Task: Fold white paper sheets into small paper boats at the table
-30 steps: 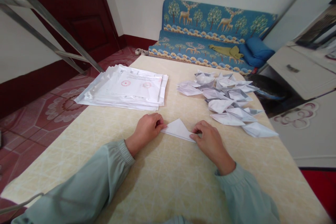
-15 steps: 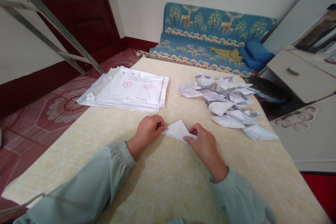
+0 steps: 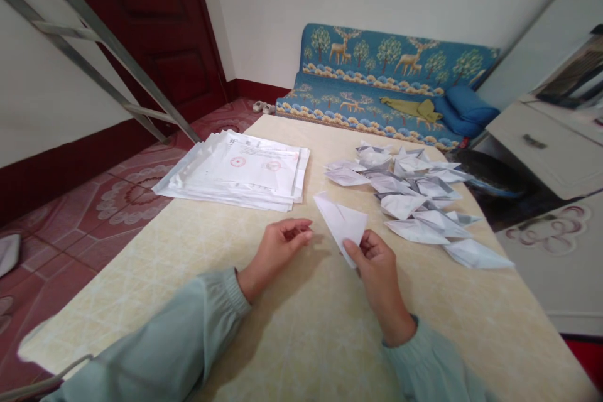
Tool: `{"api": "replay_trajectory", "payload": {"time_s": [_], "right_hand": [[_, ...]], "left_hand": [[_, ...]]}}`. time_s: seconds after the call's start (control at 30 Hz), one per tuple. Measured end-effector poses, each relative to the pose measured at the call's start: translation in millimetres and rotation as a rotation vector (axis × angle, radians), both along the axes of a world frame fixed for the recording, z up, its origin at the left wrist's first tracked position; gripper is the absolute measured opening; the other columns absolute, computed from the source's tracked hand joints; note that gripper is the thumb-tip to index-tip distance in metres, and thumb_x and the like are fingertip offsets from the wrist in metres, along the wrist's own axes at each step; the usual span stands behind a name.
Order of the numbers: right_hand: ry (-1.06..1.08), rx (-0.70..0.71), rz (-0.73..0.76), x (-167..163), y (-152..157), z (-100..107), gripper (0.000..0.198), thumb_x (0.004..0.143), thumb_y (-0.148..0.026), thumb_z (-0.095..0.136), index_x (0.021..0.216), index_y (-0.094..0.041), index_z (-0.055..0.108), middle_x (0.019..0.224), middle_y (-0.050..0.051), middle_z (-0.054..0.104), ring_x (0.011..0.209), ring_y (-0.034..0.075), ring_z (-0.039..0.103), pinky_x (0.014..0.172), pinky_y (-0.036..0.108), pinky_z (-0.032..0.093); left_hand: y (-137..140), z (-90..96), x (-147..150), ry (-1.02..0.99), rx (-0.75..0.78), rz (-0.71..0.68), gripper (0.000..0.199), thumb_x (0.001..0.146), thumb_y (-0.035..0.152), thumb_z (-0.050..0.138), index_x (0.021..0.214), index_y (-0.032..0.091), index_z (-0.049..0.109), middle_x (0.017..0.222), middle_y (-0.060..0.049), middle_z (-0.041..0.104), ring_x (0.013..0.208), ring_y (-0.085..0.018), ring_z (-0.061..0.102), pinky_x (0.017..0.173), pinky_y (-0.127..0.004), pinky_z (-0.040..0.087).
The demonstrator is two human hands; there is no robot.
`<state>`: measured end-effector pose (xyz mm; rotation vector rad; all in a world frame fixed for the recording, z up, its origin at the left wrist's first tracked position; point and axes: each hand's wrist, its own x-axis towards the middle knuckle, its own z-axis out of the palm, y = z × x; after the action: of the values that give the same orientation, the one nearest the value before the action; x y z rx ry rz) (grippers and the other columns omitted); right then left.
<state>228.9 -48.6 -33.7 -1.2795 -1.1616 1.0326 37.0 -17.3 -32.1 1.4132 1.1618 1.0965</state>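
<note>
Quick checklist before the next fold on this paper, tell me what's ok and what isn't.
1. Folded paper gripped: ok, the right hand pinches its lower corner and holds it tilted above the table.
2. Left hand on the paper: not ok, it is apart from it, fingers curled, holding nothing.
3. Paper flat for creasing: not ok, it is lifted off the surface.
4. Bare table under the hands: ok.
5. Stack of sheets within view: ok, far left of the table.
6. Pile of folded pieces clear of the hands: ok, it lies to the right.
</note>
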Motion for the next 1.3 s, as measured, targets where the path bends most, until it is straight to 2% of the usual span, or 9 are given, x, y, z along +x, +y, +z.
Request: {"api": "replay_trajectory", "payload": {"time_s": [0.1,0.2,0.33,0.47,0.9,1.03,1.13,1.3], "right_hand": [[-0.001,0.012,0.058,-5,0,-4,0.017,0.073,-0.032,0.068,0.084,-0.02,0.062,0.079,0.001,0.068,0.07,0.017,0.062,0.065,0.028,0.047],[-0.037,0.091,0.135,-7,0,-5,0.01,0.071,-0.028,0.069,0.075,-0.02,0.064,0.077,0.002,0.067,0.072,0.018,0.061,0.067,0.029,0.047],[-0.067,0.185,0.19,-8,-1,3,0.007,0.069,-0.022,0.068,0.064,-0.02,0.064,0.085,0.005,0.066,0.081,0.02,0.062,0.072,0.03,0.047],[-0.025,0.162,0.184,-9,-4,10,0.005,0.065,-0.018,0.07,0.065,-0.021,0.065,0.085,0.005,0.066,0.079,0.02,0.063,0.069,0.029,0.047],[-0.005,0.215,0.233,-9,-4,6,0.007,0.07,-0.023,0.07,0.065,-0.02,0.068,0.079,0.004,0.066,0.073,0.018,0.061,0.067,0.027,0.047],[-0.001,0.137,0.228,-11,-7,3,0.008,0.07,-0.023,0.072,0.065,-0.019,0.067,0.074,0.002,0.066,0.068,0.017,0.061,0.063,0.026,0.047],[0.04,0.054,0.207,-11,-9,-4,0.01,0.067,-0.025,0.075,0.073,-0.019,0.07,0.071,0.002,0.069,0.065,0.018,0.062,0.062,0.028,0.049],[0.02,0.049,0.124,-11,-13,-7,0.021,0.071,-0.029,0.072,0.087,-0.018,0.07,0.082,0.005,0.073,0.073,0.02,0.066,0.066,0.031,0.053]], "left_hand": [[-12,6.1,11,0.031,0.114,-0.152,0.023,0.08,0.032,0.063,0.091,0.014,0.072,0.086,-0.007,0.072,0.075,-0.017,0.064,0.067,-0.027,0.051],[-20,10.6,14,0.139,0.374,-0.138,0.018,0.084,0.029,0.059,0.082,0.018,0.073,0.076,-0.005,0.071,0.071,-0.015,0.063,0.067,-0.026,0.051],[-27,12.0,12,0.246,0.637,-0.143,0.022,0.087,0.019,0.053,0.101,0.021,0.07,0.086,-0.007,0.069,0.077,-0.014,0.064,0.069,-0.023,0.051],[-31,9.8,11,0.292,0.748,-0.162,0.028,0.086,0.015,0.053,0.111,0.022,0.065,0.093,-0.007,0.069,0.082,-0.013,0.064,0.073,-0.023,0.052],[-29,11.2,10,0.269,0.737,-0.161,0.024,0.085,0.011,0.055,0.103,0.018,0.067,0.087,-0.007,0.068,0.075,-0.013,0.062,0.067,-0.023,0.049],[-29,14.3,10,0.231,0.664,-0.158,0.019,0.085,0.014,0.055,0.097,0.017,0.069,0.082,-0.006,0.067,0.072,-0.012,0.06,0.066,-0.022,0.048],[-30,16.5,10,0.219,0.588,-0.114,0.015,0.085,0.018,0.057,0.088,0.016,0.071,0.073,-0.005,0.065,0.066,-0.012,0.057,0.062,-0.021,0.045],[-31,19.5,12,0.19,0.399,-0.051,0.02,0.083,0.026,0.06,0.072,0.013,0.07,0.061,-0.002,0.061,0.057,-0.01,0.051,0.055,-0.02,0.04]]}}
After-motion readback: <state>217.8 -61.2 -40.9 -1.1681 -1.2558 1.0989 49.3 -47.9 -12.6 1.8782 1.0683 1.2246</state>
